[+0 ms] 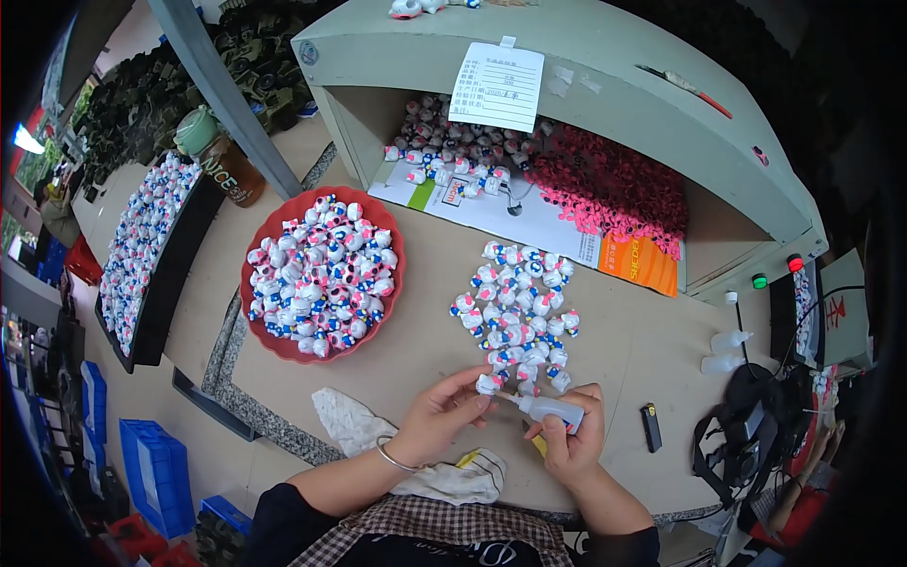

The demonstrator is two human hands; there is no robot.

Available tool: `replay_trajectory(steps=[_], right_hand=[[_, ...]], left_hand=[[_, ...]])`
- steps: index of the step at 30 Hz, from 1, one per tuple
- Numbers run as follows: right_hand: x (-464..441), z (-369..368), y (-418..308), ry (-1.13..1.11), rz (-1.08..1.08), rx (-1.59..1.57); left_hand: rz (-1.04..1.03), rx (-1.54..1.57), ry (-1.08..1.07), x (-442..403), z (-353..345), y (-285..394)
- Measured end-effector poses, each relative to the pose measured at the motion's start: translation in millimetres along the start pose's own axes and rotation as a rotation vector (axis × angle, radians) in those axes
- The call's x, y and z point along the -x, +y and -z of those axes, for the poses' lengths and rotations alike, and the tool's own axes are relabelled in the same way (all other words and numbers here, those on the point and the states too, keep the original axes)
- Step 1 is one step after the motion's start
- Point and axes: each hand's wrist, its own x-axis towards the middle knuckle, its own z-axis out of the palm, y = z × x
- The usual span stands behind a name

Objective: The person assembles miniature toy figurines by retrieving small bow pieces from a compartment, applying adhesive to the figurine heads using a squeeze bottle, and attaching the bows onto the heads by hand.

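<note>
My left hand (442,416) pinches a small white figurine (487,385) with its fingertips. In my right hand (573,437) is a translucent glue bottle (553,412), tipped so its thin nozzle points left at the figurine; whether the tip touches it I cannot tell. Just beyond both hands lies a loose group of figurines (515,312) with blue and pink parts. To the left, a red scalloped bowl (398,300) is heaped with similar figurines. A white glove (453,482) lies below my left wrist.
A grey-green cabinet (756,161) stands at the back, holding more figurines and a pile of pink pieces (614,189). Left are a black tray (151,326) of figurines and a bottle (231,170). At right lie a black lighter-like object (651,427), two bottles (723,364) and black straps (727,435).
</note>
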Motion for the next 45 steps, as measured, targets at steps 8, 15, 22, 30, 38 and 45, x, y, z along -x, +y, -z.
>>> replay_trajectory(steps=[8, 15, 22, 30, 38, 45], right_hand=[[1, 6, -3, -0.033, 0.029, 0.046], [0, 3, -1, 0.084, -0.131, -0.309], [-42, 28, -17, 0.134, -0.389, -0.386], [-173, 24, 70, 0.145, -0.070, 0.387], [-211, 10, 79, -0.119, -0.117, 0.971], [-159, 49, 75, -0.222, 0.012, 0.996]], left_hand=[[-0.079, -0.044, 0.041, 1, -3, 4], [-0.067, -0.060, 0.048, 3, -3, 5], [-0.021, -0.028, 0.010, 2, -3, 4], [-0.059, 0.024, 0.013, 2, 0, 6], [-0.038, 0.038, 0.009, 1, 3, 8], [-0.035, 0.034, -0.002, 1, 3, 7]])
